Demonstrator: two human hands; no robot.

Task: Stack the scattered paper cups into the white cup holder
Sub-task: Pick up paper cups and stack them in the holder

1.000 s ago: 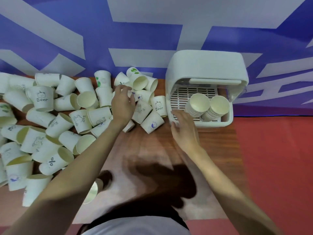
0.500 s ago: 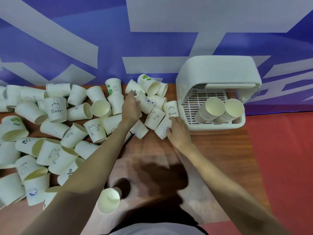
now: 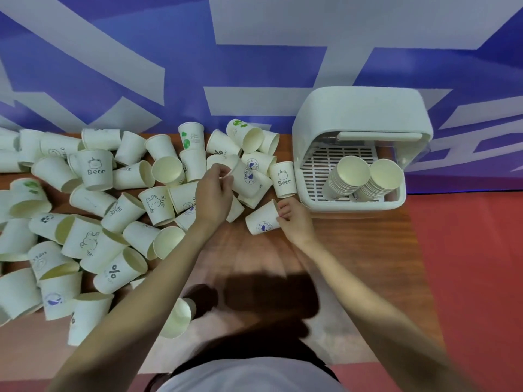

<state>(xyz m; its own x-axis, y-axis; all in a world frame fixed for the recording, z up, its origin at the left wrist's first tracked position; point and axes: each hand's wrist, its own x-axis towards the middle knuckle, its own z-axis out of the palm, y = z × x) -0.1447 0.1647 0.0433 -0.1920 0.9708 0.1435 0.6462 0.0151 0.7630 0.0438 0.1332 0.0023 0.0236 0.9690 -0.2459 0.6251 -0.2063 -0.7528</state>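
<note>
Note that the holder (image 3: 362, 114) already carries two leaning stacks (image 3: 363, 179) that a careless insertion may topple, while your left hand (image 3: 212, 193) pinches a piled cup (image 3: 249, 179) and your right hand (image 3: 293, 219) grasps a lying cup (image 3: 261, 222) whose thin wall may crush.

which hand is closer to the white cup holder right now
Right. The right hand sits just below the white cup holder's front-left corner, gripping a cup. The left hand is farther left, among the scattered cups.
</note>
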